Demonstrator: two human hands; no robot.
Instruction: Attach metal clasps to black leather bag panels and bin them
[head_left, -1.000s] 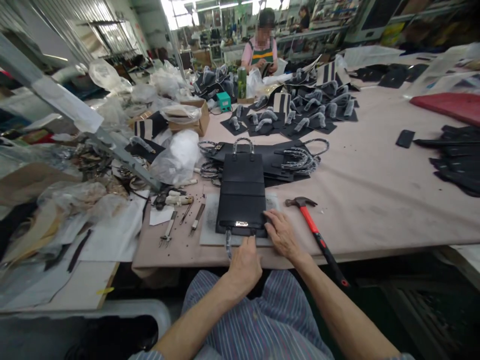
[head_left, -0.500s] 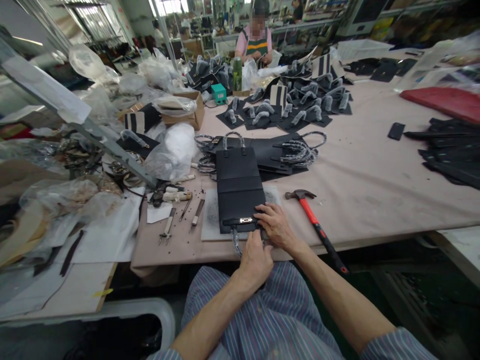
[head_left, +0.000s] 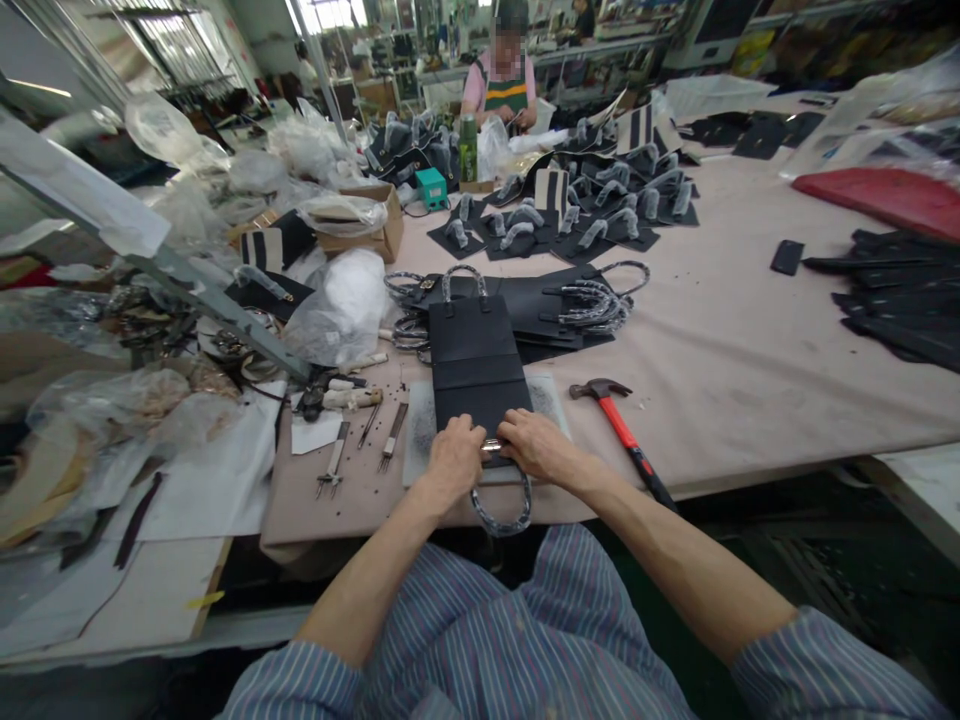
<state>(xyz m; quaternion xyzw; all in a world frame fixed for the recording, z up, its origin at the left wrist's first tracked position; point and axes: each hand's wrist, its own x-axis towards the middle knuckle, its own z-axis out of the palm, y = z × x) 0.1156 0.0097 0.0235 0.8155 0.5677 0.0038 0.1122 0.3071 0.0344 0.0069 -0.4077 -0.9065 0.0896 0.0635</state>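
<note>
A flat black bag panel (head_left: pixel 476 360) lies lengthwise on a grey mat (head_left: pixel 547 400) at the table's near edge. Its wrapped handle (head_left: pixel 501 515) loops toward me over the edge. My left hand (head_left: pixel 454 455) is closed on the panel's near end, left of a small metal clasp (head_left: pixel 491 446). My right hand (head_left: pixel 534 445) grips the same end just right of the clasp, fingers curled. The two hands almost touch.
A red-handled hammer (head_left: pixel 626 440) lies right of the mat. Punches and pliers (head_left: pixel 360 425) lie to the left. More black panels with handles (head_left: pixel 570 300) are stacked behind. Plastic bags and clutter (head_left: pixel 150 390) fill the left. A person (head_left: pixel 504 85) works at the far end.
My left hand rose from below the table's edge onto the panel's near end. My right hand slid in beside the clasp. The handle now hangs in a full loop over the edge.
</note>
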